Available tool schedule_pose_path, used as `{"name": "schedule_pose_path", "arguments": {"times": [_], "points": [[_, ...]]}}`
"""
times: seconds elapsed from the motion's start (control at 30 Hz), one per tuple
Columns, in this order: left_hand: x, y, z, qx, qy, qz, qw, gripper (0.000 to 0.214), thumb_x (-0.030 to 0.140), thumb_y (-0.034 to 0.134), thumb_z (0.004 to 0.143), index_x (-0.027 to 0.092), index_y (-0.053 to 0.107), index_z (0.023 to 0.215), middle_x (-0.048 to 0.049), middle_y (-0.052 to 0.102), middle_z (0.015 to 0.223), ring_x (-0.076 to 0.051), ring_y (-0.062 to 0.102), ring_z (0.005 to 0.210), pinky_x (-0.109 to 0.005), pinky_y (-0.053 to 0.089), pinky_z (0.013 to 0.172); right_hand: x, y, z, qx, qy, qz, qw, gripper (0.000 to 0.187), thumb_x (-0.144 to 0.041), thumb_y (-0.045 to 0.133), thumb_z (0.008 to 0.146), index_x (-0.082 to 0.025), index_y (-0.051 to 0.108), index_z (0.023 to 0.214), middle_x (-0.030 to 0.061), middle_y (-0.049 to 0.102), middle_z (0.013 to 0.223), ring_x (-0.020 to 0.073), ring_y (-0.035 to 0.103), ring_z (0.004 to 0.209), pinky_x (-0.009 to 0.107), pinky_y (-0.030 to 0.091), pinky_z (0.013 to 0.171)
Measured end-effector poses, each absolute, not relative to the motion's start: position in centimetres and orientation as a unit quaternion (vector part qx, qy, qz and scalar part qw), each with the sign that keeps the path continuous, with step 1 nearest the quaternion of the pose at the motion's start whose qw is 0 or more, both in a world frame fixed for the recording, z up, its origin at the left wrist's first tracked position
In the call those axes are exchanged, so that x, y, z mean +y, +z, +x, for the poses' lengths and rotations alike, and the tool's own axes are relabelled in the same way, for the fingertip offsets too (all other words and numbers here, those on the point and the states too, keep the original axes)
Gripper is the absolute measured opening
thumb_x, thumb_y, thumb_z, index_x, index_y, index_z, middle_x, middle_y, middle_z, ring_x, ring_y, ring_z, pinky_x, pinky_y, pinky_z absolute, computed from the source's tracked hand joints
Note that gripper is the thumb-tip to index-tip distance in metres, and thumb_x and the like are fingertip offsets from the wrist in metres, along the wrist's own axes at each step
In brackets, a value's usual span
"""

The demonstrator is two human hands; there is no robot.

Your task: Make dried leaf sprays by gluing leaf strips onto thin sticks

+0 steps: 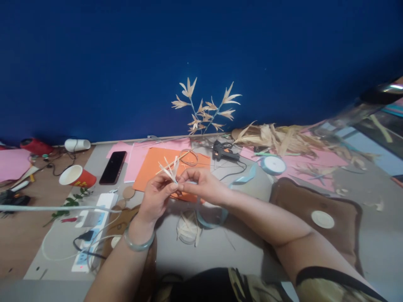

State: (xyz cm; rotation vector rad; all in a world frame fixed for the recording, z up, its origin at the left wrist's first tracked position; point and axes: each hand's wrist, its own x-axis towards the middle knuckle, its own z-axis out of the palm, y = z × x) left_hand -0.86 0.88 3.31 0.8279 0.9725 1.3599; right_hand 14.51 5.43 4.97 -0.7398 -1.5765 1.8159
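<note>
A small pale corn husk flower (pixel 171 170) with narrow pointed petals is pinched at its base by my left hand (pixel 157 195), which wears a bangle on the wrist. The fingertips of my right hand (pixel 203 184) meet the left ones at the flower's base, pinching a light blue ribbon there. That ribbon (pixel 211 222) hangs in a loop below my right hand. Its roll (pixel 273 165) lies further right. Behind the hands are orange paper sheets (pixel 147 167) with thin sticks and a wire ring (pixel 189 157). A round dish of husk strips (pixel 189 228) sits just below.
A branch of finished husk flowers (pixel 208 111) stands by the blue wall. A black glue gun (pixel 225 152) and piled husks (pixel 280 140) lie at back right. Leftward are a phone (pixel 113 167), paper cup (pixel 78 176) and corded power strip (pixel 96 230). A brown cushion-like pad (pixel 302 209) lies right.
</note>
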Motion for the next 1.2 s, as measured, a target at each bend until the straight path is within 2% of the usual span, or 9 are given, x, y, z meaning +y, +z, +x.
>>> {"name": "schedule_pose_path", "arguments": {"times": [0.17,0.23,0.3,0.4,0.6,0.7,0.83,1.07,1.2], "points": [[0.9,3.1,-1.4,0.393,0.552,0.372,0.634,0.027,0.04,0.08,0.06,0.017,0.071,0.071,-0.0003,0.06,0.057,-0.012,0.057,0.048,-0.028,0.052,0.048,5.6,4.3,14.4,-0.522,0.779,-0.231,0.259,0.024,-0.036,0.07,0.075,-0.014,0.059,0.076,-0.0006,0.065,0.065,0.005,0.048,0.048,0.017,0.033,0.043],[1.0,2.9,-1.4,0.395,0.568,0.375,0.616,0.025,0.039,0.081,0.06,0.017,0.071,0.068,-0.0001,0.061,0.057,-0.011,0.057,0.047,-0.027,0.051,0.048,5.5,4.2,14.3,-0.521,0.776,-0.224,0.276,0.024,-0.035,0.071,0.076,-0.015,0.059,0.076,-0.0011,0.065,0.066,0.0057,0.052,0.051,0.017,0.039,0.048],[1.1,2.8,-1.4,0.395,0.583,0.379,0.6,0.022,0.036,0.081,0.061,0.017,0.07,0.065,-0.0001,0.061,0.056,-0.011,0.057,0.047,-0.025,0.05,0.049,5.4,4.3,14.2,-0.54,0.752,-0.227,0.303,0.022,-0.034,0.071,0.076,-0.015,0.058,0.076,-0.0005,0.066,0.068,0.0089,0.059,0.061,0.022,0.048,0.062],[1.2,2.8,-1.4,0.399,0.591,0.392,0.581,0.019,0.032,0.079,0.065,0.016,0.07,0.064,-0.0005,0.062,0.053,-0.01,0.058,0.048,-0.023,0.049,0.053,5.2,4.5,14.1,-0.596,0.674,-0.265,0.346,0.02,-0.032,0.07,0.077,-0.015,0.059,0.075,0.0013,0.068,0.07,0.0126,0.063,0.071,0.028,0.05,0.073],[1.4,2.6,-1.8,0.436,0.582,0.417,0.545,0.02,0.033,0.076,0.069,0.015,0.067,0.065,-0.0007,0.062,0.058,-0.012,0.06,0.054,-0.025,0.05,0.059,5.0,4.4,14.0,-0.646,0.582,-0.303,0.391,0.018,-0.031,0.069,0.077,-0.015,0.06,0.076,0.0033,0.069,0.076,0.0142,0.064,0.074,0.028,0.051,0.071],[1.6,2.4,-2.2,0.455,0.567,0.448,0.521,0.019,0.034,0.074,0.072,0.016,0.067,0.069,-0.0022,0.065,0.066,-0.014,0.062,0.062,-0.027,0.052,0.065,5.3,4.7,14.2,-0.654,0.588,-0.299,0.371,0.02,-0.033,0.068,0.077,-0.015,0.059,0.077,0.0026,0.068,0.076,0.0129,0.063,0.071,0.025,0.05,0.065],[1.8,2.2,-2.5,0.482,0.532,0.495,0.489,0.02,0.036,0.07,0.076,0.016,0.069,0.076,-0.0049,0.068,0.076,-0.016,0.064,0.073,-0.03,0.053,0.074,6.1,5.1,14.6,-0.691,0.562,-0.323,0.32,0.021,-0.033,0.059,0.084,-0.014,0.061,0.075,-0.0007,0.061,0.065,0.0088,0.052,0.057,0.021,0.041,0.053],[1.9,1.9,-2.3,0.506,0.514,0.519,0.458,0.021,0.036,0.066,0.079,0.015,0.069,0.083,-0.005,0.07,0.077,-0.016,0.066,0.07,-0.028,0.052,0.073,6.9,4.4,14.8,-0.763,0.469,-0.321,0.31,0.007,-0.015,0.056,0.081,-0.014,0.061,0.076,0.0012,0.064,0.074,0.0096,0.054,0.066,0.021,0.039,0.061],[1.9,2.0,-2.3,0.522,0.508,0.527,0.438,0.021,0.036,0.066,0.079,0.015,0.07,0.081,-0.0055,0.071,0.076,-0.015,0.065,0.069,-0.026,0.052,0.07,7.1,4.1,14.7,-0.778,0.448,-0.316,0.307,0.007,-0.014,0.056,0.08,-0.014,0.06,0.074,-0.0001,0.064,0.072,0.0093,0.052,0.063,0.021,0.038,0.06]]}}
